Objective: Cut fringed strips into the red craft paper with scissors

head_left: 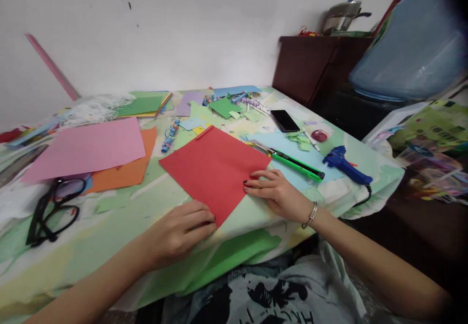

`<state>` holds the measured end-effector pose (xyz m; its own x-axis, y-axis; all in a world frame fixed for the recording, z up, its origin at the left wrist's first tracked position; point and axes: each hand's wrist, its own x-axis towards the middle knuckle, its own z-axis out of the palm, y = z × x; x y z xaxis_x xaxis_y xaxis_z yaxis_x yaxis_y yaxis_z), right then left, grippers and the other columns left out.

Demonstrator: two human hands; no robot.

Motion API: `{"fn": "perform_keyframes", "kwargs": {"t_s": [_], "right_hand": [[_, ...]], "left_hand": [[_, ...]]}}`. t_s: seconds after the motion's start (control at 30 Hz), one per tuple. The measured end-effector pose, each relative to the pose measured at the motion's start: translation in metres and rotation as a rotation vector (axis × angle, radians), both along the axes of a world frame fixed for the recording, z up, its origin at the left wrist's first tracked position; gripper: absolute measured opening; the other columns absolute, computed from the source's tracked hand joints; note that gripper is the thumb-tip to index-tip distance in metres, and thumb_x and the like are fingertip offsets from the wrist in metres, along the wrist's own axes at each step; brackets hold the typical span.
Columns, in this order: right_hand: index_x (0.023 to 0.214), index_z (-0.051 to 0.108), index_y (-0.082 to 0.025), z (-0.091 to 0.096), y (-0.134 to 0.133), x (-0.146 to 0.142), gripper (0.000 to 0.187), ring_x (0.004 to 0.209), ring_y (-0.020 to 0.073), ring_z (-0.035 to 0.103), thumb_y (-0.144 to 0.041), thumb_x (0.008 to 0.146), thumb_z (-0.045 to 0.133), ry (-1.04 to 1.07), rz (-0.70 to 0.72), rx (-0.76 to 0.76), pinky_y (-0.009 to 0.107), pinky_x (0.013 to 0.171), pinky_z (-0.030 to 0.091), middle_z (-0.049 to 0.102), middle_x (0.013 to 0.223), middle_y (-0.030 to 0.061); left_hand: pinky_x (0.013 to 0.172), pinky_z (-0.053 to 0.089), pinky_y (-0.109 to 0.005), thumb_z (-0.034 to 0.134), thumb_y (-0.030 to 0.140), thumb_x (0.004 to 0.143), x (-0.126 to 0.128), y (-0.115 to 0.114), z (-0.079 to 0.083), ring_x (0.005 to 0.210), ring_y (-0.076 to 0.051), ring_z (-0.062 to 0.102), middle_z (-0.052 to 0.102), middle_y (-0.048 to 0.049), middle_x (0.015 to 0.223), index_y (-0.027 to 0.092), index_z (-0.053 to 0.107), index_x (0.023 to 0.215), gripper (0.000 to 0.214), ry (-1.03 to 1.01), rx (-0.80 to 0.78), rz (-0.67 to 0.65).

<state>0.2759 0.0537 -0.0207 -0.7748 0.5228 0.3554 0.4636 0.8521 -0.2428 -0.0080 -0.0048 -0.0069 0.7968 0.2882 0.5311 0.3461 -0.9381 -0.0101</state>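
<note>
The left hand [185, 231], at lower centre of the frame, lies with bent fingers over the near corner of a square sheet of bright red paper [215, 165]; whether it pinches that corner cannot be told. The right hand [276, 192], right of centre, is loosely spread, its fingers resting on the sheet's right-hand edge without gripping it. A silver metal bracelet [310, 215] circles the right wrist. The red sheet lies flat in the centre of the frame, one corner toward the person, with a narrow red strip [204, 132] along its upper-left edge.

Just beyond the right hand, a green-handled utility knife [298, 164] lies on a pale blue paper sheet [315, 158]. Further right is a dark blue glue gun [345, 165] with a black cord; above centre right, a black smartphone [284, 121].

On the left, a pink paper sheet [91, 148] overlaps an orange one [127, 172], with black-framed glasses [36, 221] nearer the lower left. A bundle of white string [97, 109] sits at upper left. All these rest on a counter [124, 221] covered by a pastel patterned cloth. At upper right stand a dark brown wooden cabinet [303, 65] and a large translucent blue water bottle [409, 46].
</note>
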Motion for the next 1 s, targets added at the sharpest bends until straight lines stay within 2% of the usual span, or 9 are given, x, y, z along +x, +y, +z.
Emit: {"fn": "perform_keyframes", "kwargs": {"t_s": [0.43, 0.67, 1.0], "right_hand": [[0.123, 0.06, -0.02, -0.0032, 0.0002, 0.0013, 0.049, 0.12, 0.0277, 0.046, -0.001, 0.083, 0.042, -0.008, -0.009, 0.008, 0.048, 0.095, 0.033, 0.065, 0.123, 0.0059], [0.125, 0.059, -0.022, -0.0028, 0.0003, 0.0017, 0.052, 0.12, 0.0273, 0.046, 0.0, 0.081, 0.043, -0.019, -0.008, 0.01, 0.048, 0.094, 0.034, 0.065, 0.123, 0.006], [0.124, 0.06, -0.021, -0.0013, 0.0002, 0.0012, 0.047, 0.12, 0.0281, 0.046, -0.002, 0.084, 0.042, -0.028, -0.005, 0.012, 0.048, 0.094, 0.034, 0.065, 0.123, 0.006]], "left_hand": [[0.072, 0.054, -0.034, 0.044, 0.005, 0.088, -0.0016, 0.0012, -0.0034, 0.084, -0.02, 0.063, 0.069, -0.0124, 0.086, 0.012, 0.061, 0.094, 0.019, -0.002, 0.003, 0.011], [0.07, 0.054, -0.032, 0.043, 0.006, 0.089, 0.0012, -0.0002, 0.0015, 0.082, -0.02, 0.064, 0.069, -0.0123, 0.084, 0.013, 0.061, 0.093, 0.019, -0.019, 0.007, 0.01], [0.073, 0.055, -0.033, 0.042, 0.007, 0.089, -0.0003, -0.0017, 0.0, 0.085, -0.02, 0.064, 0.07, -0.0122, 0.085, 0.013, 0.061, 0.094, 0.021, -0.012, 0.012, 0.014]]}}
